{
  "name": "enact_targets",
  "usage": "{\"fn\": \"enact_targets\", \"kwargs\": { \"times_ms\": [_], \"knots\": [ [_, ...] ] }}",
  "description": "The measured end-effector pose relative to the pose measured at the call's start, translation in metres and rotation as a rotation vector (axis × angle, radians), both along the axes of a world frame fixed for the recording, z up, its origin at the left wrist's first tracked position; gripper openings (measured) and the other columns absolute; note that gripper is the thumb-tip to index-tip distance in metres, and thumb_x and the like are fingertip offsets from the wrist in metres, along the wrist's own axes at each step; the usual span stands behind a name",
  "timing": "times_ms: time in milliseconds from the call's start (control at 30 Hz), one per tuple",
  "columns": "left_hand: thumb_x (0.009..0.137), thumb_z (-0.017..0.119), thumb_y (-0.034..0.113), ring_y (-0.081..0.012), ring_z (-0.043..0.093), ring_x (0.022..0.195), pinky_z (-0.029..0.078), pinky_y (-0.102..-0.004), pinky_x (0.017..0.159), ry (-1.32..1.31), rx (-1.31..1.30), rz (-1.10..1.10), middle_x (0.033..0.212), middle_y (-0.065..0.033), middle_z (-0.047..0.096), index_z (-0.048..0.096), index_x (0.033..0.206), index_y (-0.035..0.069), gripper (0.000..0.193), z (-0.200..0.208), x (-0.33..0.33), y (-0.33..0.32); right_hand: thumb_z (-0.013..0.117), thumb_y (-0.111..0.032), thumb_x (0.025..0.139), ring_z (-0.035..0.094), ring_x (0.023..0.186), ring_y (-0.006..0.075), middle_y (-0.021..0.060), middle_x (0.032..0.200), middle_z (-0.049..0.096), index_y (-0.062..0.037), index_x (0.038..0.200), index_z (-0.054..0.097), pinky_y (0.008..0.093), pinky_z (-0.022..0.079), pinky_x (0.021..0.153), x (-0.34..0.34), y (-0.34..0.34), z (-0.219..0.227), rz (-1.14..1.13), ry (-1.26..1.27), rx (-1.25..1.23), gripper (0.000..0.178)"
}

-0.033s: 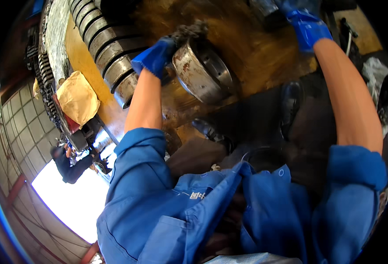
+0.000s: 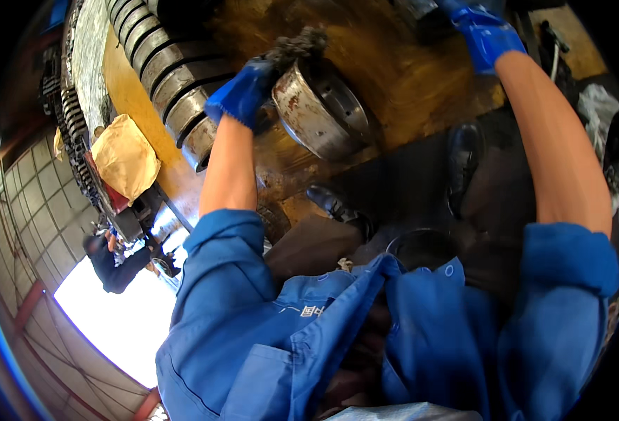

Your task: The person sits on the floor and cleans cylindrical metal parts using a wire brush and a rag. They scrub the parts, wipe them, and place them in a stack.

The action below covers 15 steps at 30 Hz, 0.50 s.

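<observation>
My left hand (image 2: 241, 92), in a blue rubber glove, is closed on a dark, grimy rag (image 2: 299, 45). The rag lies against the upper edge of a short metal ring (image 2: 305, 119), scuffed and rust-spotted, with holes in its inner wall. That ring rests tilted on an oily, brownish surface (image 2: 400, 84). Out at the upper right, my right hand (image 2: 490, 36) wears a matching glove. Its fingers reach the picture's top edge beside a dark metal-looking thing, and whether they grip it is hidden.
A row of similar metal rings (image 2: 176, 88) runs along the left. Beyond it lies a yellowish paper-like sheet (image 2: 125, 156). A clear plastic bag (image 2: 597, 112) sits at the right. Another person (image 2: 113, 263) works in the left background. My dark shoes (image 2: 466, 161) stand below the surface's edge.
Both hands stand almost where they were; the rag and my left hand have shifted very slightly left and up in the picture. The grip on the rag looks the same.
</observation>
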<state>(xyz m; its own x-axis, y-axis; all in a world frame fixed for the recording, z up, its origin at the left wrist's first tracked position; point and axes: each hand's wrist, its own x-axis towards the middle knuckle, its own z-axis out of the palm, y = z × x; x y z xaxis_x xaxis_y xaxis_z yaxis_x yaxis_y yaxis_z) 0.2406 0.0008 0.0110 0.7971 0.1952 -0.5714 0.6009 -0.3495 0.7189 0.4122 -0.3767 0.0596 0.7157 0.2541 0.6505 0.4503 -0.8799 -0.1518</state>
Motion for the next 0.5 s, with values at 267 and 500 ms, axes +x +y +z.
{"fn": "enact_targets", "kwargs": {
  "times_ms": [267, 500],
  "knots": [
    [0.09, 0.072, 0.026, -0.0189, 0.069, 0.091, 0.058, -0.0304, 0.079, -0.383, 0.202, -0.093, 0.106, -0.0121, 0.072, 0.066, 0.118, 0.001, 0.038, 0.065, -0.047, -0.029, 0.063, -0.031, 0.085, 0.06, 0.119, 0.0312, 0.0155, 0.123, 0.067, -0.0069, 0.114, 0.07, 0.0454, 0.041, 0.106, 0.013, 0.011, -0.012, 0.008, -0.063, 0.082, 0.039],
    [0.072, 0.08, 0.018, -0.0394, 0.063, 0.11, 0.05, -0.048, 0.096, -0.862, 0.814, -0.287, 0.113, -0.0202, 0.067, 0.069, 0.114, 0.002, 0.046, 0.093, -0.109, -0.133, 0.062, -0.031, 0.084, 0.059, 0.12, 0.0327, 0.017, 0.125, 0.066, -0.007, 0.115, 0.07, 0.0468, 0.04, 0.106, 0.019, 0.002, -0.023, 0.042, -0.069, 0.082, 0.04]
  ]
}}
